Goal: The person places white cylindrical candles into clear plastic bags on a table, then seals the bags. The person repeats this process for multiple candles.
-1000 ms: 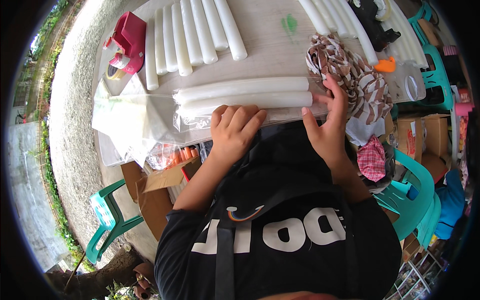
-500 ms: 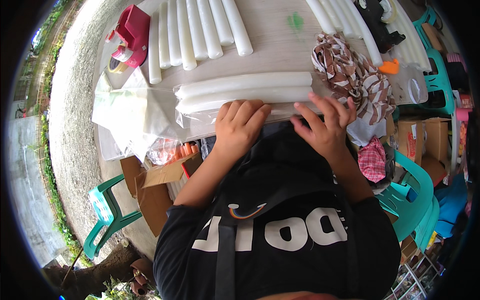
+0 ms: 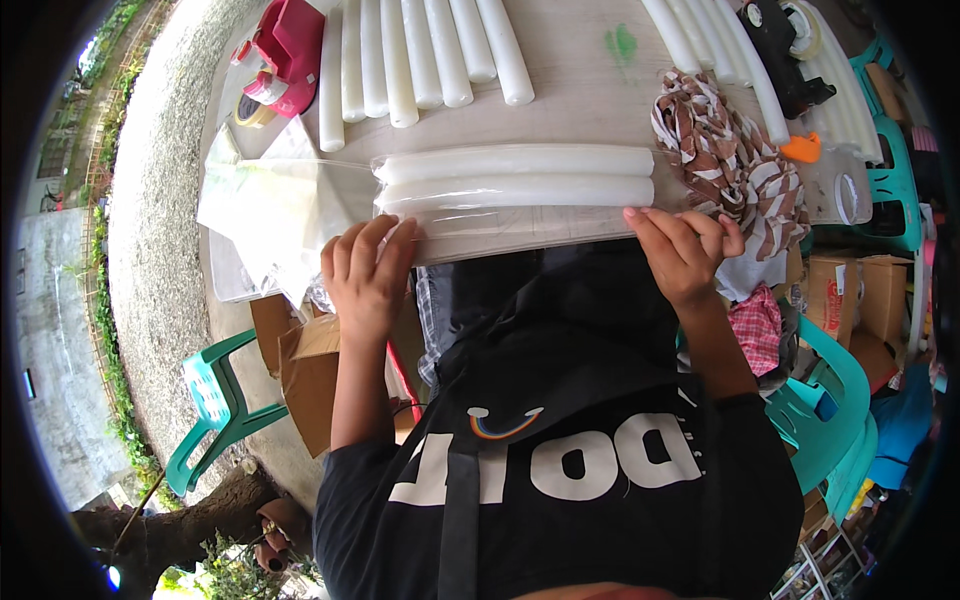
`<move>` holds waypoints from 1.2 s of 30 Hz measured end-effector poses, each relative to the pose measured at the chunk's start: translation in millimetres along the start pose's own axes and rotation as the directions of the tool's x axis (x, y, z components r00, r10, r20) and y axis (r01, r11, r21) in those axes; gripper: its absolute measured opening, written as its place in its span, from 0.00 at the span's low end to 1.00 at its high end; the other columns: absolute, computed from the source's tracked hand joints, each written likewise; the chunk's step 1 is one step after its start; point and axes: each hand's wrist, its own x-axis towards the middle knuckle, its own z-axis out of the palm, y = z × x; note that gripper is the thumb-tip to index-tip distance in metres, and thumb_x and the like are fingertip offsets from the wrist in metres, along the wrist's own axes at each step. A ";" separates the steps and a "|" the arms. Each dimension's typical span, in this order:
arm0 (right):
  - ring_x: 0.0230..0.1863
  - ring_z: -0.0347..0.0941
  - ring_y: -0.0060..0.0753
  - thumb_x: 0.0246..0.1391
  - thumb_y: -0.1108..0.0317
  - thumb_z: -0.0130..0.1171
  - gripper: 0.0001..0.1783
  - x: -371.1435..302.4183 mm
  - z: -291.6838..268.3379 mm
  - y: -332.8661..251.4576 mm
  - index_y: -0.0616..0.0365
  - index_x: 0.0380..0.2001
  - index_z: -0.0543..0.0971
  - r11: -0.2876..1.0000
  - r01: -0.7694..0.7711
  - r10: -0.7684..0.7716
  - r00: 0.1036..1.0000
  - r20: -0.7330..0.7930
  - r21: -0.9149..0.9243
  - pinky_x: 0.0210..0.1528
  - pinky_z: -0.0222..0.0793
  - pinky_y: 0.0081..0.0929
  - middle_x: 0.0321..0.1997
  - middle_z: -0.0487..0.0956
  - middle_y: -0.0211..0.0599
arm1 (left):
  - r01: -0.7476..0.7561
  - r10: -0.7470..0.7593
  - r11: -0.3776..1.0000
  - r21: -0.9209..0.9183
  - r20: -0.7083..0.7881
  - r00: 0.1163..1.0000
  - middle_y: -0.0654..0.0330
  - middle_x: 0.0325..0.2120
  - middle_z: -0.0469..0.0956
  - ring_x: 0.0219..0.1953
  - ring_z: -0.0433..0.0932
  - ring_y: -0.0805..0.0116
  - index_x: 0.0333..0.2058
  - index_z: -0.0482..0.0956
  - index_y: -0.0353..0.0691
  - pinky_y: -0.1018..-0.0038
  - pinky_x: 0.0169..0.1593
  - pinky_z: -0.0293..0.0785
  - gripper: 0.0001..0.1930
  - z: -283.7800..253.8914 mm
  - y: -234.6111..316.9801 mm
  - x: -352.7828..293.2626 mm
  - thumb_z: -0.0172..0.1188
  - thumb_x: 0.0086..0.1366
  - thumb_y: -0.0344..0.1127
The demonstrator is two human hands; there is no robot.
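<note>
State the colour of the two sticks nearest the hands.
The two sticks are white; this shows best in the head view.

Waxy sheen marks paired white rods (image 3: 520, 191), smooth beneath clear plastic film (image 3: 450, 207), glossy and crinkled at left end. Loose white rods (image 3: 400, 75) behind: equally smooth, satin. Bench (image 3: 585, 110): pale, smooth, low-gloss top. Pink holder (image 3: 288, 50): shiny hard plastic; black tape dispenser (image 3: 777, 65), plastic too. Brown-and-white cloth (image 3: 715, 142): matt, rumpled. Thin translucent sheets (image 3: 262, 195): plastic or paper, cannot tell. Carton (image 3: 312, 370): matt brown cardboard. Green chair (image 3: 222, 415): smooth moulded plastic. Black shirt (image 3: 600, 530): matt fabric. Tree trunk (image 3: 195, 525): rough bark.
</note>
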 end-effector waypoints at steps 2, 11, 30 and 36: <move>0.40 0.69 0.18 0.49 0.61 0.69 0.13 -0.2 1.1 0.4 0.36 0.40 0.87 1.000 -0.019 0.019 1.000 0.002 0.014 0.58 0.49 0.36 0.36 0.78 0.10 | 0.019 -0.019 0.999 0.035 0.001 1.000 0.70 0.42 0.78 0.45 0.76 0.67 0.41 0.83 0.52 0.67 0.51 0.68 0.14 -1.6 -2.4 -1.9 0.71 0.54 0.34; 0.41 0.67 0.24 0.43 0.54 0.73 0.21 9.8 -1.2 5.8 0.37 0.45 0.85 0.983 -0.181 0.175 0.975 0.139 0.032 0.52 0.50 0.35 0.33 0.75 0.12 | 0.106 -0.114 0.984 -0.143 -0.054 0.992 0.63 0.38 0.78 0.41 0.77 0.61 0.43 0.76 0.44 0.63 0.46 0.71 0.15 12.6 -2.2 -4.1 0.67 0.57 0.25; 0.35 0.66 0.26 0.43 0.55 0.74 0.13 41.2 -9.9 36.9 0.42 0.35 0.88 0.715 -0.619 0.401 0.744 0.535 0.324 0.46 0.57 0.30 0.26 0.74 0.20 | 0.622 -0.444 0.683 -0.382 0.459 0.770 0.61 0.20 0.78 0.24 0.70 0.69 0.32 0.86 0.37 0.72 0.42 0.68 0.09 -13.9 -26.1 31.9 0.72 0.55 0.35; 0.32 0.66 0.25 0.45 0.59 0.74 0.11 39.5 -7.3 40.8 0.45 0.34 0.88 0.686 -0.627 0.397 0.747 0.533 0.369 0.40 0.61 0.27 0.26 0.74 0.23 | 0.410 -0.364 0.895 -0.176 0.244 0.899 0.62 0.34 0.78 0.37 0.74 0.64 0.41 0.83 0.43 0.64 0.52 0.65 0.17 -12.9 -3.1 40.6 0.72 0.56 0.43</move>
